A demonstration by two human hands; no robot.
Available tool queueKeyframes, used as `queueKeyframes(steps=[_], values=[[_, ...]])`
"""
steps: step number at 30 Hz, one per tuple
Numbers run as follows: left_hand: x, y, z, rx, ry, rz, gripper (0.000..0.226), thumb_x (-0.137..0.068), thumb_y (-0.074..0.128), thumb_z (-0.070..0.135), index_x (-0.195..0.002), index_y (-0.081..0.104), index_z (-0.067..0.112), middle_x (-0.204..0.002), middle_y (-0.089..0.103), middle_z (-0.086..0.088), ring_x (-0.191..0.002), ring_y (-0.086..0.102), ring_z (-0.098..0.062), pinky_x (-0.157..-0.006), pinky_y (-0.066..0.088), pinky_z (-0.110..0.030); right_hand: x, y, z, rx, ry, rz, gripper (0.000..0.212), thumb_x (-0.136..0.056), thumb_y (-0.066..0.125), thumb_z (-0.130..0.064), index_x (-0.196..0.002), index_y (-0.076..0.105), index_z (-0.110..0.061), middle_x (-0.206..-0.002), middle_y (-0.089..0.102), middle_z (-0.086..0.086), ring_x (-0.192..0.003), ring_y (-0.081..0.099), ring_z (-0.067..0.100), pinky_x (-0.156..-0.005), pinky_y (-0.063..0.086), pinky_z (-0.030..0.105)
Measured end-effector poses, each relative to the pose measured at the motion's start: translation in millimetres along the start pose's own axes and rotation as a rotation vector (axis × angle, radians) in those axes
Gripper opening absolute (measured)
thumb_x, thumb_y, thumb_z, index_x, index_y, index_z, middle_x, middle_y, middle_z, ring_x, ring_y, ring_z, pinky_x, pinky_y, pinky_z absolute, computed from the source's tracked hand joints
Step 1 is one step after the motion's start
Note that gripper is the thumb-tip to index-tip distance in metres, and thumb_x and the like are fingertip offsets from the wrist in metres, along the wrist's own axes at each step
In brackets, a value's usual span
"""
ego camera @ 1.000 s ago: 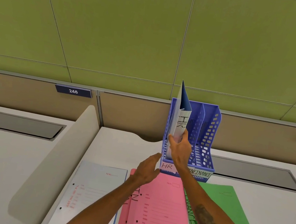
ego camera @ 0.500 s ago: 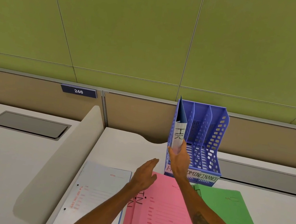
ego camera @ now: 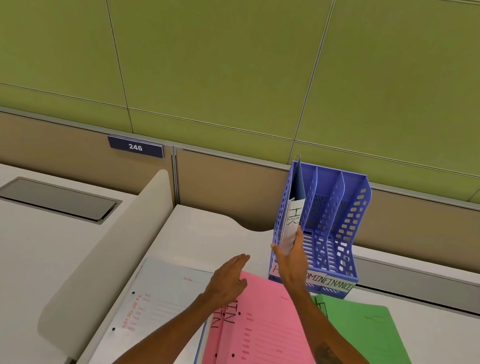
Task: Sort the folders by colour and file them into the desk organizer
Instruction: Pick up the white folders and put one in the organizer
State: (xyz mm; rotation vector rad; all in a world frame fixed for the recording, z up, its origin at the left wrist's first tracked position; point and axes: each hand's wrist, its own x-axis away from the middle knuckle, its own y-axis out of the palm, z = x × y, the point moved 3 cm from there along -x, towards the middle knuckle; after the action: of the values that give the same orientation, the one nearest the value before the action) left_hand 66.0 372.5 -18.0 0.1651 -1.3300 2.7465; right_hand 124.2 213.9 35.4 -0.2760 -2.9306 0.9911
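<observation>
A blue plastic desk organizer (ego camera: 349,226) with three slots stands at the back of the desk, with labels along its front. A blue folder (ego camera: 294,213) stands upright in its leftmost slot. My right hand (ego camera: 290,263) grips that folder's lower front edge. My left hand (ego camera: 227,279) hovers flat, fingers apart, over the top of the pink folders (ego camera: 264,337) lying in front of the organizer. A pale blue folder (ego camera: 155,308) lies left of the pink ones, and a green folder (ego camera: 375,346) lies to their right.
A curved white divider (ego camera: 120,245) separates this desk from the one on the left. Grey cable hatches (ego camera: 53,198) (ego camera: 420,285) are set into both desks. A tan panel with a "246" plate (ego camera: 135,147) and a green wall stand behind.
The blue folder has gone down into the leftmost slot, with my right hand following it. My left hand has stayed over the pink folders. The view has tilted slightly.
</observation>
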Motion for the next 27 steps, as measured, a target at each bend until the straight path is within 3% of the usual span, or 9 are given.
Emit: queueKeyframes(steps=[10,17,21,27], values=[[32.3,-4.9,-9.3,-0.024,-0.031,0.024,0.062,-0.099,0.053,0.027,-0.154,0.024,0.023,-0.162,0.023,0.003,-0.149,0.026,-0.020,-0.120,0.028,-0.040,30.7,-8.2,5.0,-0.083,0.046,-0.027,0.091,-0.089,0.071,-0.026,-0.158,0.012,-0.021,-0.152,0.042,0.010,-0.132,0.051,0.034,-0.101,0.050,0.055],[61.2,-7.1,-23.2,-0.012,-0.062,0.077,0.059,-0.098,0.054,0.027,-0.152,0.030,0.019,-0.157,0.034,-0.001,-0.144,0.036,-0.020,-0.116,0.034,-0.036,60.7,0.3,10.0,-0.074,0.057,-0.083,0.089,-0.091,0.069,-0.029,-0.158,0.012,-0.019,-0.155,0.039,0.010,-0.127,0.052,0.027,-0.110,0.042,0.052],[79.6,-10.8,-37.3,-0.022,-0.097,0.116,0.059,-0.099,0.053,0.032,-0.151,0.031,0.018,-0.158,0.033,-0.002,-0.146,0.033,-0.020,-0.120,0.029,-0.036,85.7,17.0,11.2,-0.060,0.014,-0.132,0.082,-0.092,0.068,-0.026,-0.157,0.019,-0.016,-0.159,0.031,0.008,-0.144,0.036,0.030,-0.115,0.035,0.053],[115.2,-14.9,-84.1,-0.178,-0.204,0.114,0.060,-0.102,0.045,0.030,-0.155,0.020,0.018,-0.164,0.014,-0.001,-0.152,0.013,-0.020,-0.124,0.017,-0.042,124.2,50.5,11.0,-0.006,-0.016,-0.399,0.051,-0.097,0.059,-0.023,-0.145,0.044,-0.013,-0.143,0.052,0.007,-0.122,0.059,0.027,-0.103,0.049,0.042]])
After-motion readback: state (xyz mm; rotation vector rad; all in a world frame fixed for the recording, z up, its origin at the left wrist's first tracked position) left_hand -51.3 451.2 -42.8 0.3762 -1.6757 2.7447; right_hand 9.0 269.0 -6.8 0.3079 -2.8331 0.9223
